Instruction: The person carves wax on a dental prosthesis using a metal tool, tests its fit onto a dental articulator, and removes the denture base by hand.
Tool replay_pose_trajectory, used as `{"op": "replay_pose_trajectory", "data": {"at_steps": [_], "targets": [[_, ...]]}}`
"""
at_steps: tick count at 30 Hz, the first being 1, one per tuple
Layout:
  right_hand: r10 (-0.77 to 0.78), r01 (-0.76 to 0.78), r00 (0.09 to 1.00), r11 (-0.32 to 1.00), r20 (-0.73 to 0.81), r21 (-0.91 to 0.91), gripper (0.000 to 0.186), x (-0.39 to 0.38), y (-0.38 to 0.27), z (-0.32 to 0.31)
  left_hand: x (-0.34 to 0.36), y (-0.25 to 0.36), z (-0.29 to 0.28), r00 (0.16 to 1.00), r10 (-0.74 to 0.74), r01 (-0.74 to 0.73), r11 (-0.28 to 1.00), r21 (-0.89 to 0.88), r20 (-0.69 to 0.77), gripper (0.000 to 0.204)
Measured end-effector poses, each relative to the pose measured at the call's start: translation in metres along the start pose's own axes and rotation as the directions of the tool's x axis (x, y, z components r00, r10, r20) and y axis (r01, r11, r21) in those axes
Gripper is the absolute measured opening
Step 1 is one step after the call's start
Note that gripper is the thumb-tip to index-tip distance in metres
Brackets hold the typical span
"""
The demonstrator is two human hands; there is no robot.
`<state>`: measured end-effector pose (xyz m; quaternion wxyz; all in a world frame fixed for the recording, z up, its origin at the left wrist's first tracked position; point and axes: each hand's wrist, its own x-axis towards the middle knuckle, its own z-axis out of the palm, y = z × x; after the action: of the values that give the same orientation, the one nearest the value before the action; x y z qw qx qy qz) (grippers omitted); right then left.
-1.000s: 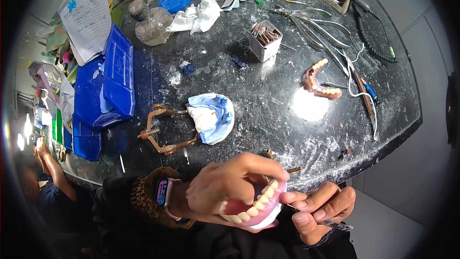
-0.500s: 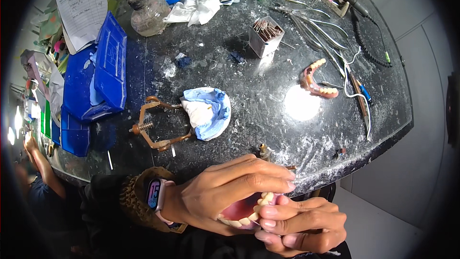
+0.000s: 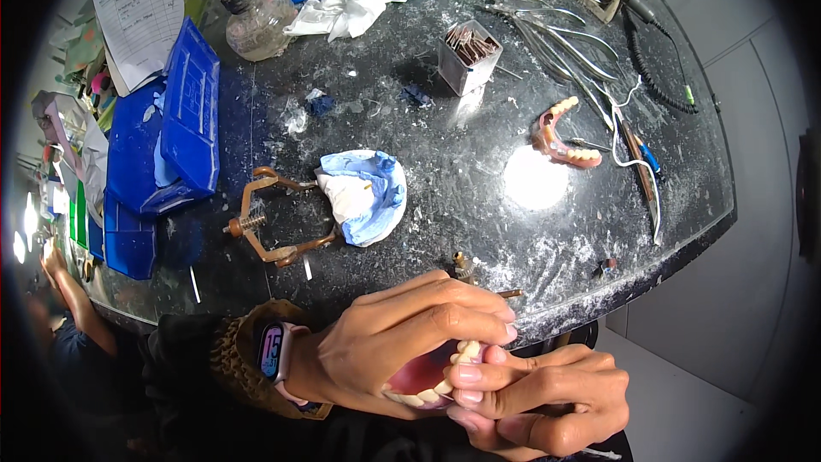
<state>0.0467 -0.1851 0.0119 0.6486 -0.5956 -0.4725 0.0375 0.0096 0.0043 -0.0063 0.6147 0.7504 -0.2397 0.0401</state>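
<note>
My left hand (image 3: pixel 402 351) fingers curl over the pink denture (image 3: pixel 428 376), steadying it | right hand (image 3: pixel 539 393) fingertips pinch its front teeth | held below the black bench (image 3: pixel 479 214) edge | second denture (image 3: pixel 560 139) apart.

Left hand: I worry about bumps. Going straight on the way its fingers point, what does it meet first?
The left hand points rightward; its fingertips already meet the right hand over the pink denture. Depth beyond is unclear.
</note>
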Motion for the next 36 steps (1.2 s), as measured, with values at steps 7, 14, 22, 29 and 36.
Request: {"op": "replay_pose_trajectory", "data": {"at_steps": [7, 14, 22, 29, 36], "targets": [[0.032, -0.043, 0.992, 0.995, 0.123, 0.09, 0.026, 0.006, 0.012, -0.007, -0.004, -0.001, 0.001, 1.0, -0.012, 0.013, 0.998, 0.054, -0.017, 0.04], [-0.122, 0.116, 0.987, 0.992, 0.101, 0.057, 0.021, 0.008, 0.017, -0.009, -0.002, 0.001, 0.002, 1.0, -0.01, 0.01, 0.999, 0.044, -0.002, 0.039], [0.059, -0.058, 0.998, 0.99, 0.001, 0.131, 0.041, -0.002, 0.018, -0.004, -0.003, -0.002, 0.004, 0.999, -0.006, 0.008, 1.0, 0.029, -0.044, 0.043], [0.037, -0.035, 0.999, 0.997, -0.029, 0.07, 0.035, -0.007, 0.012, -0.001, 0.001, -0.001, 0.001, 1.0, 0.0, 0.0, 1.0, -0.013, -0.006, 0.043], [0.04, -0.044, 0.999, 0.993, 0.036, 0.11, 0.027, -0.004, 0.008, -0.002, -0.001, -0.002, 0.004, 0.999, 0.0, 0.001, 1.0, 0.015, -0.033, 0.041]]}}
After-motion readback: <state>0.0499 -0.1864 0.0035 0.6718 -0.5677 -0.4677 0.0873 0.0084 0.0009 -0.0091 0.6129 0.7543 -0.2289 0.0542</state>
